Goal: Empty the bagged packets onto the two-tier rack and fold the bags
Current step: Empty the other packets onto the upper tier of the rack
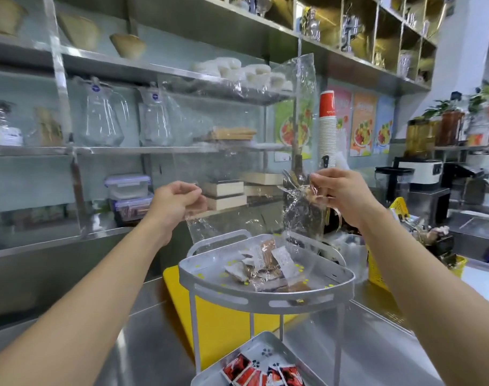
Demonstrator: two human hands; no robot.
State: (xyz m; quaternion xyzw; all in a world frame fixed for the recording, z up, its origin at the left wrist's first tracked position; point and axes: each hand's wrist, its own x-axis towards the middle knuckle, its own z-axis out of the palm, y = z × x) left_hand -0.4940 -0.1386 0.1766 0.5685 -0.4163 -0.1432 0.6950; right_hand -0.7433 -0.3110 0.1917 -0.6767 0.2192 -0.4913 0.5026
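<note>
Left hand (179, 203), centre-left of frame, pinched shut on one corner of clear bag (237, 151); right hand (346, 195), centre-right, clamped on a bunched opposite corner. Bag stretched upward between them, apparently empty, its loose lower edge hanging just above the top tier (207, 273) of the two-tier rack, lower centre. Brown and white packets (265, 264) heaped there; red packets (261, 374) on lower tier (254, 342), bottom edge. Risks: dangling film dragging packets over the shallow rim; uneven grip likely giving a crooked fold.
</note>
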